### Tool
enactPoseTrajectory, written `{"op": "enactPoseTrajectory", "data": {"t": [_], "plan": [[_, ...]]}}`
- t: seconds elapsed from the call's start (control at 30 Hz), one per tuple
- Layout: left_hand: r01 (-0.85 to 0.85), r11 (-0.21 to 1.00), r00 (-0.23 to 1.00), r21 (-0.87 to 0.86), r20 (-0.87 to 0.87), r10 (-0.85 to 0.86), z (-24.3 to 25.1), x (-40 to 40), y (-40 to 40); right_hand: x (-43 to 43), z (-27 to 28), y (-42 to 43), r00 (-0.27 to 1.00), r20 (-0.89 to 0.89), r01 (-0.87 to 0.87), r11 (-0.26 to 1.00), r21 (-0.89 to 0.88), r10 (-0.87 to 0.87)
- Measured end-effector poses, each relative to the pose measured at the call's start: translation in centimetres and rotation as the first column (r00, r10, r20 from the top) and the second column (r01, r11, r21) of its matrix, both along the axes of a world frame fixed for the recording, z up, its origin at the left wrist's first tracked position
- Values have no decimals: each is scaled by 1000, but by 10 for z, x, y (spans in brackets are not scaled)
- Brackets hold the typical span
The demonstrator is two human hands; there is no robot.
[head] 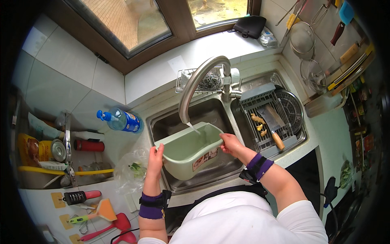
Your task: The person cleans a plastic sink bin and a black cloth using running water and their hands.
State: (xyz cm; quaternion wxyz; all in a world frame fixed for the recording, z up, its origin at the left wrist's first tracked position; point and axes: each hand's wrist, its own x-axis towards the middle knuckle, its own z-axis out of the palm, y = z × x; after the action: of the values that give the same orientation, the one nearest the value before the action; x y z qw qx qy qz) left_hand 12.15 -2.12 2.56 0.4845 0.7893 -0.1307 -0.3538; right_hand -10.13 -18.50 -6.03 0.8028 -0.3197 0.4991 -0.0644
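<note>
A pale green plastic bin (179, 167) is held tilted over the left basin (219, 106) of a steel double sink. My left hand (156, 157) grips its left rim, thumb on top. At the opposite end, my right hand (230, 143) pinches the rim's right corner. Water runs from the curved steel faucet (195, 82) into the bin. A printed sticker (205, 159) is on the bin's near wall. Both wrists wear purple bands. The fingers under the rim are partly hidden.
In the right basin, a drain rack (259, 140) holds a cleaver (272, 120) and ginger pieces (259, 119). A blue pump bottle (122, 120) and a plastic bag with greens (134, 167) stand left of the sink. A wire caddy (189, 71) with steel wool sits behind the faucet.
</note>
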Motion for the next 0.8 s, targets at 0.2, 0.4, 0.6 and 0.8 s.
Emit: {"op": "enactPoseTrajectory", "data": {"t": [0.2,0.4,0.6,0.8], "plan": [[-175,978,984,-112,-56,169,-27,-13,15,3,9,-24,979,-46,-202,935,-293,197],[-182,958,980,-224,34,194,-28,-10,18,-5,0,-121,893,-319,-216,321,-922,-317],[-173,945,970,-277,120,213,-4,-7,10,14,7,-160,915,-329,-265,268,-926,-232],[-79,967,938,-242,310,154,23,7,9,-2,14,-106,1000,-27,-27,207,-978,4]]}}
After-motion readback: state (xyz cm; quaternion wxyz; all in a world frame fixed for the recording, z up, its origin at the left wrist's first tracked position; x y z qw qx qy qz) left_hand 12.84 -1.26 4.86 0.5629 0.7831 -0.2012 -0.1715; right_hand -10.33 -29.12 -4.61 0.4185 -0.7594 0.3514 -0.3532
